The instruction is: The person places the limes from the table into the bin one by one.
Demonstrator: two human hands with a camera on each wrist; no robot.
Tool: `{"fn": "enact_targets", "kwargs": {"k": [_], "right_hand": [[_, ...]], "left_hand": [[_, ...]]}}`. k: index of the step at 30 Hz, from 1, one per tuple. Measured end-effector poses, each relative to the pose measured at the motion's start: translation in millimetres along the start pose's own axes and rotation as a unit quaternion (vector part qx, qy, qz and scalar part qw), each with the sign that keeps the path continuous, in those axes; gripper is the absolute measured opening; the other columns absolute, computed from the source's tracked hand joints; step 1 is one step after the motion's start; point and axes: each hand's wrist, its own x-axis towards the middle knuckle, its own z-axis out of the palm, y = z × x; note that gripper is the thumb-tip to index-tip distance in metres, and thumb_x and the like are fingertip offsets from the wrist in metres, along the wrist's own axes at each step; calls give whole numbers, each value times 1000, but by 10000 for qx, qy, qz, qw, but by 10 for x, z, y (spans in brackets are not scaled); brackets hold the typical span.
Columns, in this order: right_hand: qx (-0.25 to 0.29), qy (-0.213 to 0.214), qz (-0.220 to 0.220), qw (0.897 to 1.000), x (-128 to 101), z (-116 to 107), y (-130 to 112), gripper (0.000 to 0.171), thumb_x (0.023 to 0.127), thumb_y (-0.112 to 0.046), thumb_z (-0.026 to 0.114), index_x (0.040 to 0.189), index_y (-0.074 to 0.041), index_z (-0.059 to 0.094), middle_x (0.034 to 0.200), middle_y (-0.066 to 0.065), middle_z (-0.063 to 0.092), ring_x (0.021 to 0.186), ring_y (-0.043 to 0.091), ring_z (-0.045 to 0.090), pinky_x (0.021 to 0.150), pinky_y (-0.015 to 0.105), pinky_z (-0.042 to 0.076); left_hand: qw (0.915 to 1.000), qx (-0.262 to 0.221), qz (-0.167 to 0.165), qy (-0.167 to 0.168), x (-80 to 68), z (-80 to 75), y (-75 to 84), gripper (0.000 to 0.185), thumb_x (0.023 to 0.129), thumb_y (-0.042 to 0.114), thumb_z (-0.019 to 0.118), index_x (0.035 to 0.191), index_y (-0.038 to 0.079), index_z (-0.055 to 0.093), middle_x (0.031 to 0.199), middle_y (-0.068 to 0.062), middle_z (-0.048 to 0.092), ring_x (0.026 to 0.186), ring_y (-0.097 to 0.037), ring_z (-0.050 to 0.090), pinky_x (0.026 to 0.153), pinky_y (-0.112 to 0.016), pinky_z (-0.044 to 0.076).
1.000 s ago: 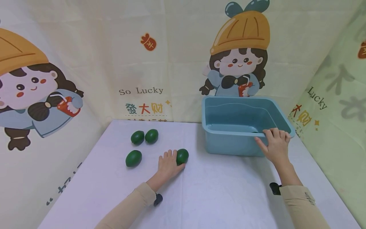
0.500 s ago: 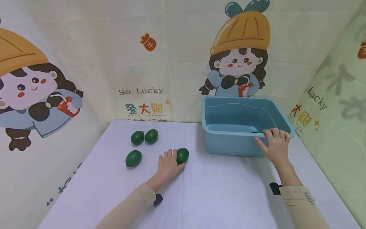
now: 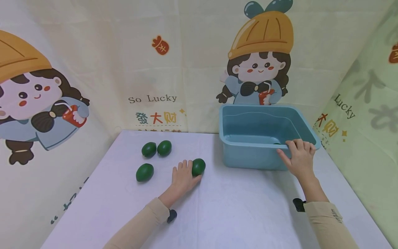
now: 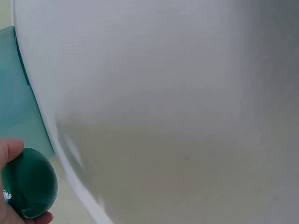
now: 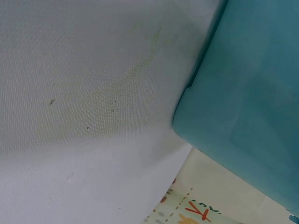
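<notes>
My left hand (image 3: 182,179) holds a dark green lime (image 3: 198,167) between thumb and fingers, left of the tub. In the left wrist view the same lime (image 4: 31,184) shows smooth and glossy, with the thumb on one side and fingertips on the other. My right hand (image 3: 301,160) grips the near rim of a blue plastic tub (image 3: 255,155), fingers over the edge and thumb on the outer wall. A sliver of dark green shows inside the tub beside these fingers; the rest is hidden by the front wall. The right hand is out of its wrist view.
Three more limes lie on the white-covered table (image 3: 236,207) at the left: a near lime (image 3: 144,172) and two side by side, a left lime (image 3: 149,149) and a right lime (image 3: 164,148). A printed cloth (image 3: 199,69) hangs behind the table and tub.
The lime in my left hand has shifted slightly up in the head view, and the fingers have moved a little with it. My right hand and the tub have stayed in place.
</notes>
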Motion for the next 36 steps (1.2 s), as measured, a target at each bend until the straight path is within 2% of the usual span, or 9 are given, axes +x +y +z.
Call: {"fn": "enact_targets", "kwargs": {"k": [15, 21, 36], "right_hand": [[-20, 30, -36, 10000, 5, 5, 6, 72, 89, -65, 27, 100, 3, 50, 92, 21, 40, 82, 39, 30, 74, 54, 15], [-11, -2, -7, 10000, 9, 8, 1, 73, 88, -66, 27, 100, 2, 49, 92, 21, 40, 82, 39, 30, 74, 54, 15], [51, 135, -85, 9999, 11, 10, -14, 70, 89, -64, 29, 99, 3, 49, 91, 21, 40, 81, 39, 30, 74, 54, 15]], "left_hand": [[9999, -84, -12, -53, 92, -141, 19, 59, 81, 53, 55, 114, 6, 43, 92, -8, 42, 82, -24, 40, 68, -37, 35], [9995, -277, -124, 6, 140, -219, 24, 61, 79, 53, 58, 115, 6, 45, 94, -8, 43, 84, -24, 41, 69, -38, 36], [9991, -364, -232, 5, 226, -335, 31, 61, 79, 53, 59, 116, 6, 44, 97, -8, 43, 87, -24, 41, 71, -39, 36]]}}
